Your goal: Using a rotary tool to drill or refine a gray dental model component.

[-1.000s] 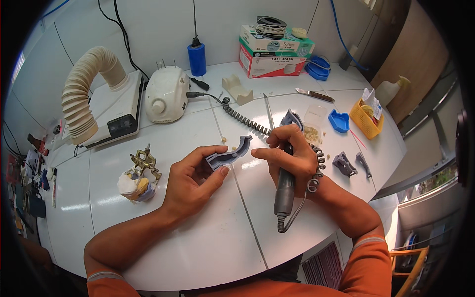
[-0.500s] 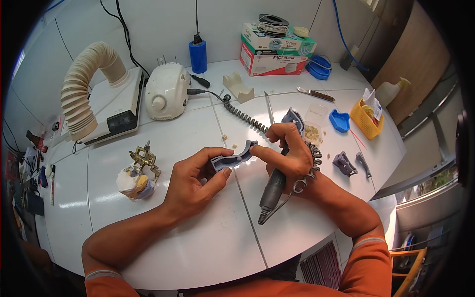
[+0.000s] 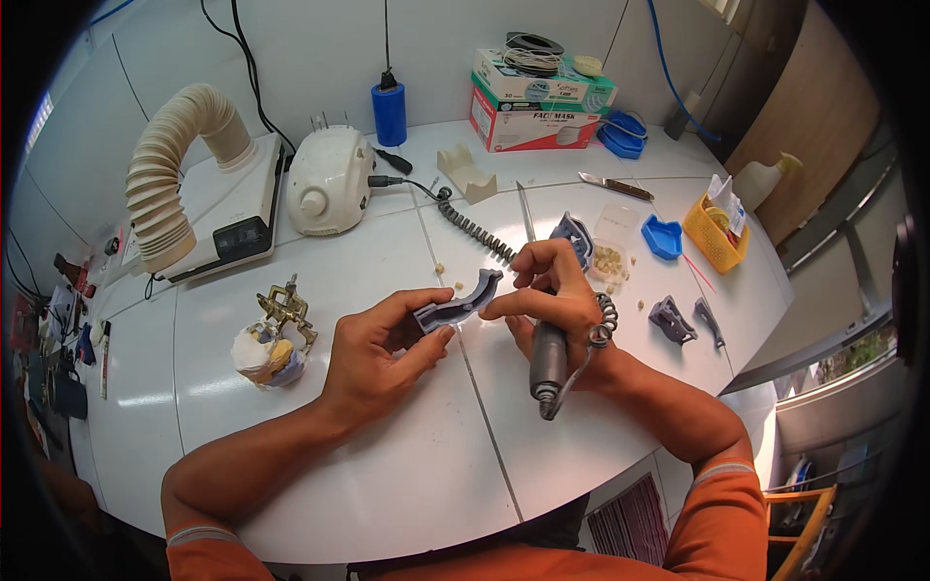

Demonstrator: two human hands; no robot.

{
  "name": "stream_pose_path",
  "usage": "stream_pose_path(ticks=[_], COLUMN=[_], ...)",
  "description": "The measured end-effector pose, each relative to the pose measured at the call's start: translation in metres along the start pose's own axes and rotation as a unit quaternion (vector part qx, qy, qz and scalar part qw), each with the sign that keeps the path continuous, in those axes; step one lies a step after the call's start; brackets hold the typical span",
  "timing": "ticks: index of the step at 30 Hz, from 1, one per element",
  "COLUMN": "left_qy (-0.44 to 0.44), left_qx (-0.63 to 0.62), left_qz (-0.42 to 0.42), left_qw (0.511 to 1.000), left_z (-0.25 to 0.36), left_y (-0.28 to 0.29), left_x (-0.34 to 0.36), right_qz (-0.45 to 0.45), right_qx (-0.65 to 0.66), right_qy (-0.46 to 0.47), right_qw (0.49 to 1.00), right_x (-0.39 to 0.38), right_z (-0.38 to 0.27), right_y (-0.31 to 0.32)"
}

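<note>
My left hand (image 3: 381,353) grips a curved grey-lavender moulded piece (image 3: 455,310) between thumb and fingers. My right hand (image 3: 557,315) holds a dark rotary handpiece (image 3: 548,363), its rear end toward me and a coiled cord (image 3: 605,320) beside the hand; one fingertip is at the right part of the moulded piece, contact unclear. The working tip is hidden by my fingers. Behind my right hand stand a grey moulded part (image 3: 572,237) and a clear box of small pale pieces (image 3: 608,259). More grey parts (image 3: 668,320) lie at the right.
A fume extractor (image 3: 232,242), white control unit (image 3: 329,179), blue cylinder (image 3: 388,116) and mask boxes (image 3: 528,126) line the back. A brass articulator with cast (image 3: 276,339) sits left; a knife (image 3: 620,185), blue tray (image 3: 664,235) and yellow basket (image 3: 715,232) sit right.
My right hand and the handpiece have shifted, the handpiece's rear end moving up and now more upright than half a second ago. The moulded piece moved slightly right with my left hand.
</note>
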State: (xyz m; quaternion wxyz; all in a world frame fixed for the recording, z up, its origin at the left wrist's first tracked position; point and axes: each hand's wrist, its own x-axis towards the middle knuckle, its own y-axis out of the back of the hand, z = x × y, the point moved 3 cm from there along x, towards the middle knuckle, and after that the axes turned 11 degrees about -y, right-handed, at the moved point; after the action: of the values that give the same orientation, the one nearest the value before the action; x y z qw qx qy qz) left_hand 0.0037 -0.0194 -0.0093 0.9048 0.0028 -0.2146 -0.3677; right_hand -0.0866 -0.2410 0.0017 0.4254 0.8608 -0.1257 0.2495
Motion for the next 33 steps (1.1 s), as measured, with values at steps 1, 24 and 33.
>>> stream_pose_path(ticks=[1,24,33], left_qy=[-0.001,0.026,0.020], left_qx=[-0.001,-0.055,-0.043], left_qz=[0.000,-0.022,-0.034], left_qw=[1.000,0.998,0.998], left_z=[0.000,0.003,0.001], left_y=[-0.001,-0.004,-0.004], left_x=[0.001,0.001,0.001], right_qz=[0.024,-0.019,0.030], right_qx=[0.016,-0.042,-0.084], right_qy=[0.007,0.018,0.068], right_qw=[1.000,0.999,0.994], right_x=[0.000,0.003,0.008], right_z=[0.002,-0.034,-0.032], right_y=[0.002,-0.010,-0.007])
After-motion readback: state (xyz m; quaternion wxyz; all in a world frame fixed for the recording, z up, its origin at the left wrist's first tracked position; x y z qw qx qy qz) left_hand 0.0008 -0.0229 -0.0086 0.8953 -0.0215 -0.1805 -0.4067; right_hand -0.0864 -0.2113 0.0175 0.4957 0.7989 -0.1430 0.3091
